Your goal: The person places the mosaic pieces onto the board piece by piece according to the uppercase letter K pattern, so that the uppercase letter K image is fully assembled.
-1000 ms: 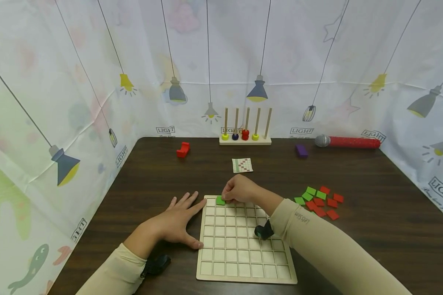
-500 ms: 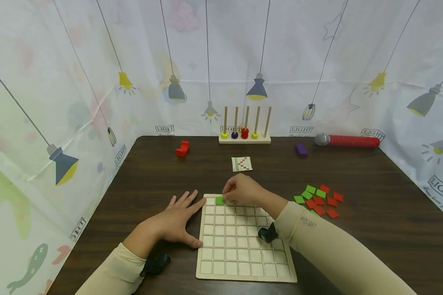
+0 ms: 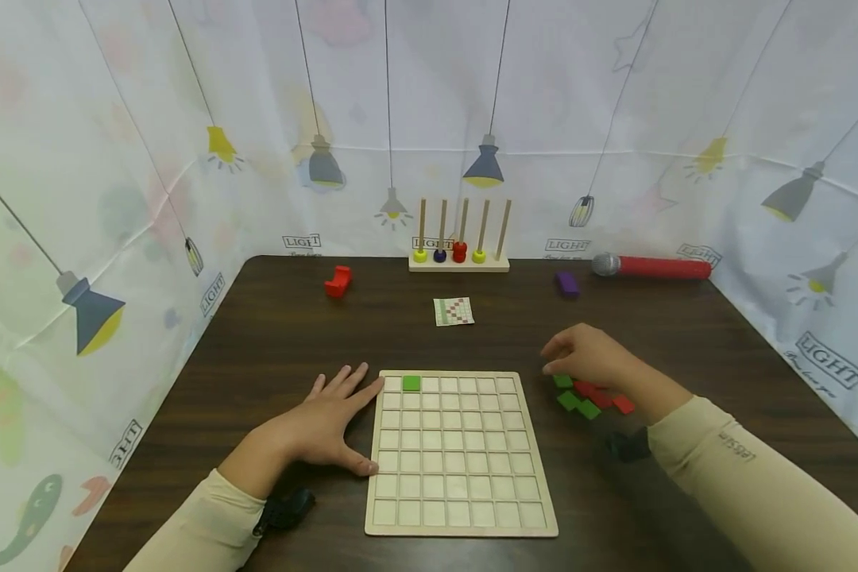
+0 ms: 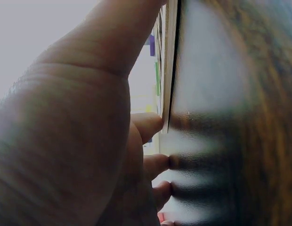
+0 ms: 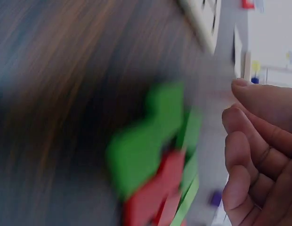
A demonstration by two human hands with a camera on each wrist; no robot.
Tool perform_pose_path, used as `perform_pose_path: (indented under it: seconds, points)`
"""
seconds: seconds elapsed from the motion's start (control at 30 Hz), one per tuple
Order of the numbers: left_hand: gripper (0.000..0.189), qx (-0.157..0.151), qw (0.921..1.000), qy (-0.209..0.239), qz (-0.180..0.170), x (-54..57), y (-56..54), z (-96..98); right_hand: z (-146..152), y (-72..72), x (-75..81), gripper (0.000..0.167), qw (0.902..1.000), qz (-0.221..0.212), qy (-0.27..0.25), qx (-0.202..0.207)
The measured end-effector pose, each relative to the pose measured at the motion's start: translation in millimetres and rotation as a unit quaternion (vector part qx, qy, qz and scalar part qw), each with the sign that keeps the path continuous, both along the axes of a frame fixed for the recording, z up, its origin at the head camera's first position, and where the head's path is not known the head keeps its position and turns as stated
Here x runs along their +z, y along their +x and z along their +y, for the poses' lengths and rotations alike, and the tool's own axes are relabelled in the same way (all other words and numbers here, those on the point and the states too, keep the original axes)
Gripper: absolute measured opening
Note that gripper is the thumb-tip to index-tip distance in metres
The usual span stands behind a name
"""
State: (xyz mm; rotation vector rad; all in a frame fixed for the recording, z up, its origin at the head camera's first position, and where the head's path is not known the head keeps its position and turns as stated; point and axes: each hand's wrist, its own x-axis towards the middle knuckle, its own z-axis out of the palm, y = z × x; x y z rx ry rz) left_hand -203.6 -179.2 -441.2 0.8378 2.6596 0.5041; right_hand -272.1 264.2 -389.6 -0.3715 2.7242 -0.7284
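A pale wooden grid board (image 3: 432,462) lies flat on the dark table. One green square tile (image 3: 411,383) sits in its far row, second cell from the left. My left hand (image 3: 311,429) is spread on the table, thumb and index fingertip at the board's left edge; the left wrist view shows those fingertips along the rim. To the right of the board, my right hand (image 3: 593,355) hovers over loose green tiles (image 3: 568,401) and red tiles (image 3: 623,404), hiding some of them. In the right wrist view its fingers (image 5: 238,146) are loosely bent with nothing between them.
A small card with a coloured grid pattern (image 3: 454,311) lies beyond the board. Farther back stand a peg abacus (image 3: 459,266), a red block (image 3: 338,282), a purple block (image 3: 567,284) and a red microphone (image 3: 661,268). A printed curtain surrounds the table.
My right hand has left the green tile on the board and moved right to the loose tiles. My left hand stays at the board's edge. The head view has shifted slightly.
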Motion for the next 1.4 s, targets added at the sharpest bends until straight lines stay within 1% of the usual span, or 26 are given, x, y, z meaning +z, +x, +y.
perform_pose_path:
  seconds: [0.1,0.2,0.33,0.47,0.67,0.77,0.9,1.0,1.1,1.17,1.23,1.33,1.4]
  points:
    - [0.125,0.002,1.0,0.004,0.0,2.4,0.7,-4.2,15.9,2.4,-3.4,0.036,0.9996,0.004,0.026,0.0]
    - [0.126,0.005,1.0,0.001,-0.001,2.9,1.0,-7.1,21.9,4.3,-8.1,0.036,0.9995,0.005,0.031,0.008]
    - [0.126,0.002,1.0,0.001,0.001,1.9,0.4,-7.9,20.3,7.9,-11.2,0.032,0.9989,0.024,0.037,0.015]
    - [0.126,-0.001,1.0,0.004,0.002,0.9,-0.9,-6.6,17.8,10.7,-10.4,0.028,0.9983,0.038,0.041,0.016]
    - [0.127,0.0,1.0,0.001,-0.001,0.8,-1.7,-4.9,20.3,9.7,-11.3,0.019,0.9969,0.061,0.046,0.021]
    - [0.126,0.0,1.0,0.004,-0.001,1.4,-1.8,-4.2,22.3,8.3,-13.1,0.014,0.9967,0.069,0.04,0.013]
    - [0.126,-0.001,1.0,0.005,-0.002,2.4,-1.2,-3.1,22.0,5.8,-14.4,0.01,0.9979,0.063,0.012,-0.003]
    - [0.126,-0.002,1.0,0.003,-0.001,1.7,-1.1,-2.5,17.9,3.9,-13.9,0.011,0.9981,0.058,-0.018,-0.012]
    - [0.126,-0.002,1.0,0.003,0.0,0.8,-1.1,-2.0,7.5,3.9,-10.9,0.016,0.9964,0.034,-0.072,-0.028]
    - [0.126,-0.001,1.0,0.002,0.0,0.6,-1.1,-1.7,-2.8,3.5,-8.7,0.019,0.9923,0.011,-0.118,-0.037]
    - [0.126,-0.001,1.0,0.004,-0.001,1.1,-0.9,-1.3,-15.0,2.4,-7.5,0.021,0.9853,-0.019,-0.163,-0.048]
    - [0.126,-0.001,1.0,0.006,-0.002,1.8,-0.3,-1.0,-34.3,-1.0,-8.5,0.02,0.9766,-0.051,-0.202,-0.054]
    - [0.126,-0.002,1.0,0.006,-0.002,2.1,-0.1,-0.8,-48.4,-2.7,-10.5,0.018,0.9731,-0.065,-0.215,-0.052]
